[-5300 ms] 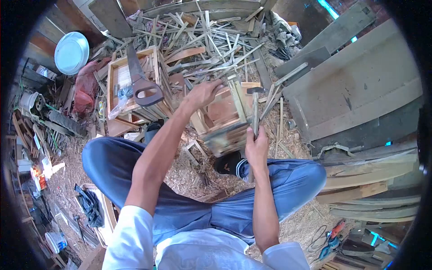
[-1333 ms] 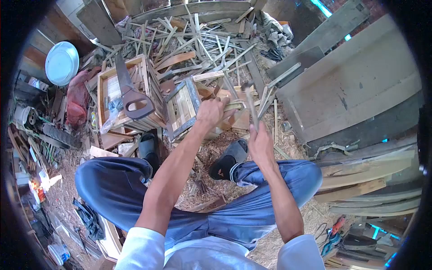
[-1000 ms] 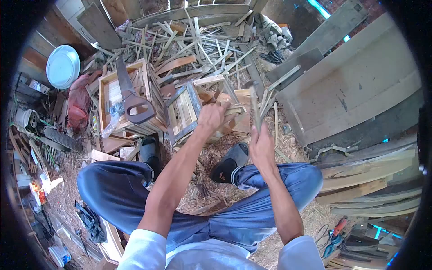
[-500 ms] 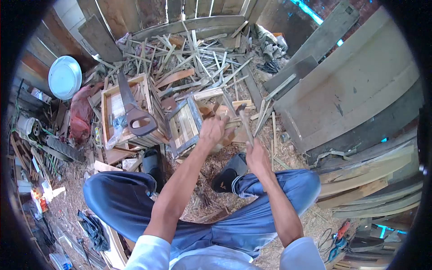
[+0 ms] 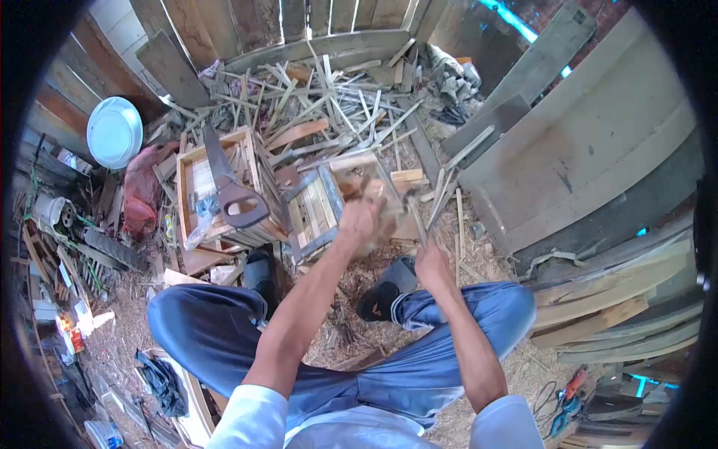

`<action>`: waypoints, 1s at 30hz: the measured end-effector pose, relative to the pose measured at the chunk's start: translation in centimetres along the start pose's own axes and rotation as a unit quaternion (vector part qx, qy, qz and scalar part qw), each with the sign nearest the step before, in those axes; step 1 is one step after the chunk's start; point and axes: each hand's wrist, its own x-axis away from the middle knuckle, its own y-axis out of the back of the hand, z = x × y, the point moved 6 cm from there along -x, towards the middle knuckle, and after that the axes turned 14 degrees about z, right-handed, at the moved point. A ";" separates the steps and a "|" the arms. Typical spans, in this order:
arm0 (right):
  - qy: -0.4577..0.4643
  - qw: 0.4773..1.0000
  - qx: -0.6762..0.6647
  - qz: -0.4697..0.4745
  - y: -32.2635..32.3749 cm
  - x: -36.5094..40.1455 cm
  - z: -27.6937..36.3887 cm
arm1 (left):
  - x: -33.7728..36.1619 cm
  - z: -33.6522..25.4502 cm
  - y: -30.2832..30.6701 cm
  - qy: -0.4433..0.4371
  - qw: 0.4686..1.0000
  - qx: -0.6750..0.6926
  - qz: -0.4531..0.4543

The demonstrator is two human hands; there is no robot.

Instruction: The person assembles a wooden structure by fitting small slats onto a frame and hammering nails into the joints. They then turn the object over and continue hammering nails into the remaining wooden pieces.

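My right hand [image 5: 434,266] is closed around the lower handle of a hammer [image 5: 418,224]. The hammer's head is blurred and lies close to my left hand [image 5: 360,218], by the right side of a small wooden crate [image 5: 313,209]. The fingers of my left hand are closed and smeared by motion at the crate's edge. What they grip cannot be made out. The slatted crate rests tilted between my feet, with a grey-edged frame at its left. Left of it stands another wooden crate [image 5: 258,168] with a handsaw [image 5: 241,206] and a clear plastic bag on top.
A heap of thin wood offcuts [image 5: 336,97] lies behind the crates. Large boards [image 5: 576,150] lean at the right, above stacked curved planks [image 5: 621,299]. At the left are a white basin [image 5: 114,132] and a red sack [image 5: 140,194]. Wood shavings cover the floor.
The hammer's head has come down and slightly right, nearer my left hand. My right hand has dropped a little. The whole view has shifted slightly.
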 end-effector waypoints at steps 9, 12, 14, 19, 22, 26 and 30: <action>0.027 0.996 -0.070 -0.043 1.4 0.9 1.4 | -0.1 0.5 0.1 -0.041 0.993 0.011 -0.107; 0.023 0.998 -0.040 -0.040 2.8 0.7 3.0 | -1.1 0.8 -0.1 -0.044 0.990 -0.015 -0.134; -0.009 0.997 -0.069 -0.034 2.7 1.2 3.2 | -0.5 0.8 -0.5 -0.034 0.994 0.000 -0.106; 0.025 1.000 -0.009 0.002 0.5 -0.1 1.6 | -0.6 0.5 -0.2 -0.021 0.997 0.002 -0.077; -0.002 0.996 -0.075 -0.037 3.4 1.1 4.1 | 0.0 0.3 0.0 -0.016 0.996 -0.001 -0.090; 0.003 0.997 -0.066 -0.038 0.8 0.8 1.1 | 0.1 -0.4 -0.1 -0.001 1.000 -0.008 -0.022; -0.001 0.996 -0.081 -0.024 2.6 0.6 3.4 | 0.1 0.4 -0.7 -0.035 0.992 0.003 -0.119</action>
